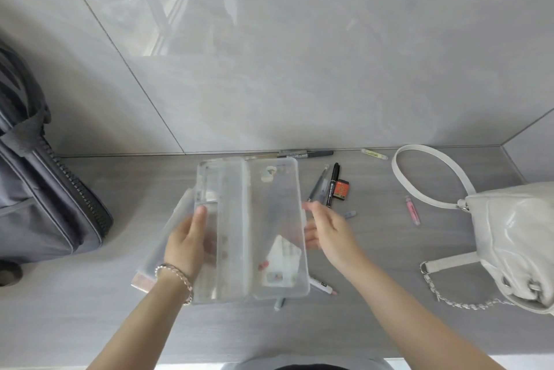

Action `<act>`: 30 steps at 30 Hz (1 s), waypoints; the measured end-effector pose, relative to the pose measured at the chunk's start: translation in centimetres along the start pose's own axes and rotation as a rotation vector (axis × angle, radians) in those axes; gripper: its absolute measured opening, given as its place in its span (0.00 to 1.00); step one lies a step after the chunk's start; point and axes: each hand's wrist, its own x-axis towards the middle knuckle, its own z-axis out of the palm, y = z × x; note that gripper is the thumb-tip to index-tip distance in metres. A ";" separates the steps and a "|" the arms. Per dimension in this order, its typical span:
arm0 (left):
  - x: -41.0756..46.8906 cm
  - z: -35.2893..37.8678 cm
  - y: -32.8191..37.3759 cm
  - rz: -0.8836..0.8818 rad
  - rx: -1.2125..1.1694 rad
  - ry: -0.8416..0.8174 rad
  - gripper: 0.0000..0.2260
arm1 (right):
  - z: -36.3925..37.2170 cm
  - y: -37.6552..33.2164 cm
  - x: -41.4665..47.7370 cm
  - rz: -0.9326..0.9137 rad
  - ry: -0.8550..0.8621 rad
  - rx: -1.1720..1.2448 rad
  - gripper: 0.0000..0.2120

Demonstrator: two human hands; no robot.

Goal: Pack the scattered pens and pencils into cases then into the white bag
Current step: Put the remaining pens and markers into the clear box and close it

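The grey bag (45, 190) stands at the far left of the counter (389, 324) and plays no part here. The white bag (515, 237) sits at the right edge, soft and glossy, its strap (425, 172) looped toward the wall and its chain (449, 297) trailing in front. It will sag when loaded, so its mouth needs 1 hand to hold it wide.

The clear case (251, 228) is held open like a book just above the counter in the middle, with what looks like a 2nd case (171, 228) beneath its left half, though the blur makes that uncertain. It is light, thin, stiff plastic, smooth enough to slip, and its hinge would probably flex. The long side edges are the best hold.

The left hand (186, 243) grips the left half, thumb on top and fingers hidden underneath. The right hand (326, 228) is half open at the right edge, fingertips touching or just beside the rim; whether it truly pinches is hard to tell.

The loose items lie well apart: a black marker (332, 184) and a grey pen (316, 184) beside an eraser (342, 190), more pens (302, 154) along the wall, a yellow highlighter (374, 154), a pink pen (413, 210), and a white pen (322, 285) partly under the case. All are light, rigid and prone to roll, so pinch each at mid-barrel.
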 end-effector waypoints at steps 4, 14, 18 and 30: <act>1.9 -2.3 0.8 -0.099 0.025 0.201 0.25 | -1.7 3.6 -0.4 -0.044 -0.097 -0.763 0.18; 1.8 -4.7 -0.3 -0.048 0.097 0.176 0.22 | 0.0 5.8 0.5 -0.111 -0.237 -1.254 0.10; 1.2 -4.3 -0.8 -0.077 0.044 0.160 0.21 | -1.6 3.9 2.6 -0.134 0.024 -1.165 0.10; -0.4 -2.3 -1.4 -0.098 0.034 0.110 0.19 | -1.0 2.5 6.1 0.165 0.251 -0.688 0.09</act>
